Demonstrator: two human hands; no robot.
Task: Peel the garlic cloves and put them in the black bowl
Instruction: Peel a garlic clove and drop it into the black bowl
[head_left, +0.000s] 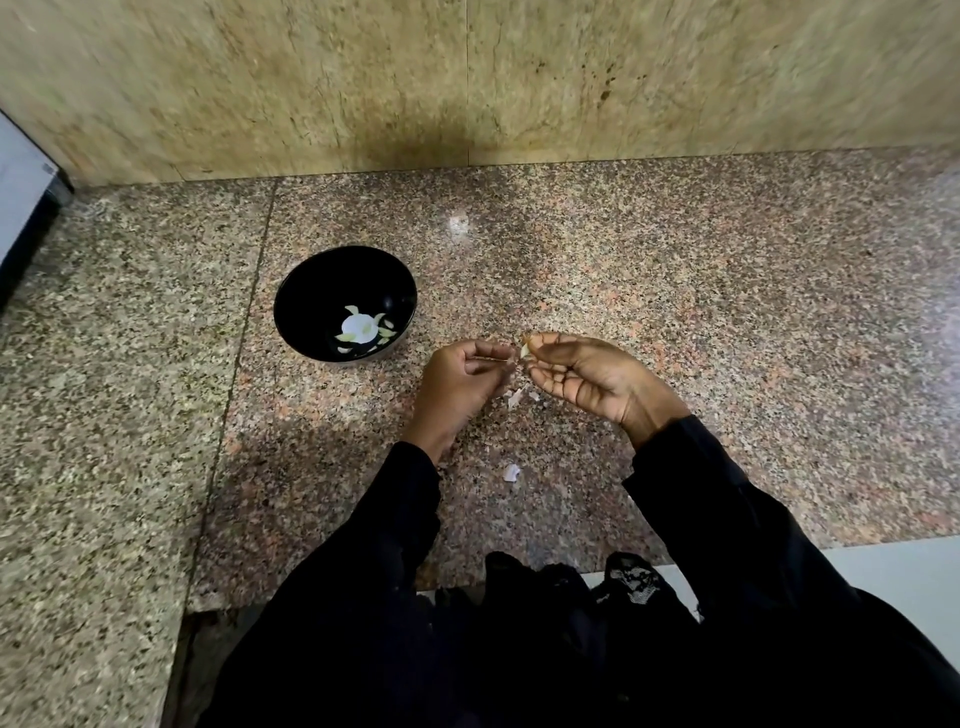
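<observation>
Your right hand (582, 376) pinches the small pale garlic clove (525, 350) w/ left hand (462, 379) tugging skin; glossy black bowl (296, 291) sits near for drops.

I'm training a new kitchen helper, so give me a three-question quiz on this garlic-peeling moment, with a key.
1. True or false: the black bowl already holds peeled garlic cloves.
2. Which hand pinches the garlic clove being peeled? A) left hand B) right hand C) neither
3. Fill in: loose bits of garlic skin lie on the granite ______.

Key
1. True: pale cloves lie at its bottom.
2. B. The clove shows at the right hand's fingertips, while the left hand's curled fingers pull at something thin beside it, probably skin.
3. Countertop: one bit between the sleeves, more under the hands.
</observation>
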